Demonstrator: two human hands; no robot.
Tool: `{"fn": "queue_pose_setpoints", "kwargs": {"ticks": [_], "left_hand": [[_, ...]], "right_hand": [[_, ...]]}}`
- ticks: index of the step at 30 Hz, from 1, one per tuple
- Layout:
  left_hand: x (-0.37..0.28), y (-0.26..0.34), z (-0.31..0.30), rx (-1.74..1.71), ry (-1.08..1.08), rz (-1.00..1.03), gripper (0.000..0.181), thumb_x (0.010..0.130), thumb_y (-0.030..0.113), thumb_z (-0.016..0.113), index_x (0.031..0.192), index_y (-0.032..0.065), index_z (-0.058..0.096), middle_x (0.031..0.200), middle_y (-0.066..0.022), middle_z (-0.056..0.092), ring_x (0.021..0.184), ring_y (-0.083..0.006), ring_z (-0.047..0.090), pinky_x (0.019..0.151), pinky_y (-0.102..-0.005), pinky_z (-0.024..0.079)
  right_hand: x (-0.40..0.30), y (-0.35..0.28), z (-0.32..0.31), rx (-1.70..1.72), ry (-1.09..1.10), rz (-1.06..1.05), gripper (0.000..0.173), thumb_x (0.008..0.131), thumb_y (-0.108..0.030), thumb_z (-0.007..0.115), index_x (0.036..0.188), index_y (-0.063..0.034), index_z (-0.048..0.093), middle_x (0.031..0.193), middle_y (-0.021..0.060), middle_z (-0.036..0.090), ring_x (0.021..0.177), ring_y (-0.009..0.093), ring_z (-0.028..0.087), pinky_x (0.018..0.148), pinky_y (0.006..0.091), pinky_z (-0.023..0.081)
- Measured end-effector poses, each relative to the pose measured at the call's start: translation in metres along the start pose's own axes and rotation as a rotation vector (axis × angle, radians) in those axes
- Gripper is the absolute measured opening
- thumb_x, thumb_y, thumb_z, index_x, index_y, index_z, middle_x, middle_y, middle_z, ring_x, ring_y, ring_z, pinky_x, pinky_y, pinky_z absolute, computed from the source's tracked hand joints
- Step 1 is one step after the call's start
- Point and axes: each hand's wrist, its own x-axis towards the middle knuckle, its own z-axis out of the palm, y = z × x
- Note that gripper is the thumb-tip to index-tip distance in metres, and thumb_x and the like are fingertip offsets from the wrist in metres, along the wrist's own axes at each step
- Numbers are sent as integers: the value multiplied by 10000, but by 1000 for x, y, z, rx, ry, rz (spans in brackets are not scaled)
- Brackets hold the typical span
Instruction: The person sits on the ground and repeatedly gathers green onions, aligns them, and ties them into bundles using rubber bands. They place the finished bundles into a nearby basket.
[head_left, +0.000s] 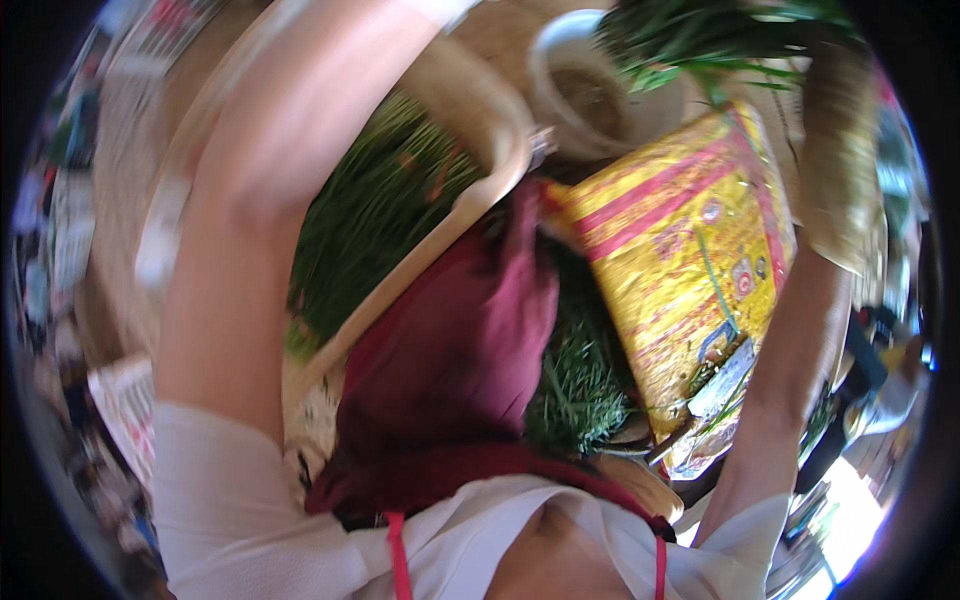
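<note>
In a dirty yellowish glove, my right hand (836, 82) is closed around a bunch of long green leaves (697, 37) at the upper right. The leaves spread leftward over a white plastic bucket (544, 56) with brownish contents. My left arm reaches up past the top edge; only a bit of white at the wrist shows, and the left hand is out of view. A yellow printed sack (675, 247) with red stripes lies below the bucket, with a short flat tool or strip (724, 379) near its lower end.
A dark red apron (457, 322) covers my lap. Long green leaves (375, 210) lie beside a curved, light-coloured bar (405, 285), and more greens (577, 382) lie between apron and sack. Printed paper or packaging (124, 420) is at the left. Blurred clutter lines both sides.
</note>
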Motion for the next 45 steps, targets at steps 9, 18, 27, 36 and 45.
{"fn": "queue_pose_setpoints", "kwargs": {"ticks": [9, 18, 27, 36, 45], "left_hand": [[-214, -1, -35, -80, 166, -47, 564, 801, 277, 668, 1315, 84, 540, 1324, -102, 563, 1238, -207, 490, 1055, -362, 361], [-341, -230, 135, -368, 163, -597, 633, 729, 124, 767, 1311, 38, 535, 1271, -110, 605, 1159, -209, 552, 995, -343, 422], [-316, -289, 269, -9, 55, -1082, 828, 791, 349, 732, 1454, 69, 322, 1270, -174, 587, 1111, -335, 597, 895, -381, 505], [-430, -244, 205, -356, 626, -708, 814, 761, 289, 777, 1441, 98, 374, 1386, -177, 468, 1265, -275, 471, 1016, -355, 399], [-431, -320, 383, 47, 425, -697, 518, 982, 343, 454, 1438, 106, 388, 1525, -188, 270, 1358, -352, 313, 1143, -424, 209]], "right_hand": [[-59, -10, 177, -199, -350, 252, 507, 856, -241, 653, 1269, 1, 486, 1128, 127, 630, 1054, 230, 581, 910, 362, 460], [-143, 3, 245, -177, -633, 381, 555, 910, -305, 565, 1360, 4, 462, 1194, 125, 612, 1121, 184, 570, 1006, 299, 409], [-209, 29, 147, -216, 29, 542, 535, 881, -210, 666, 1321, 39, 492, 1227, 111, 598, 1083, 145, 573, 964, 264, 437], [-242, 16, 109, -240, 50, 426, 579, 903, -291, 627, 1341, 47, 458, 1150, 133, 630, 1088, 188, 592, 994, 322, 431], [-393, -17, 92, -311, 402, 362, 545, 959, -378, 488, 1329, 22, 464, 1231, 165, 589, 1104, 235, 587, 977, 356, 451]]}}
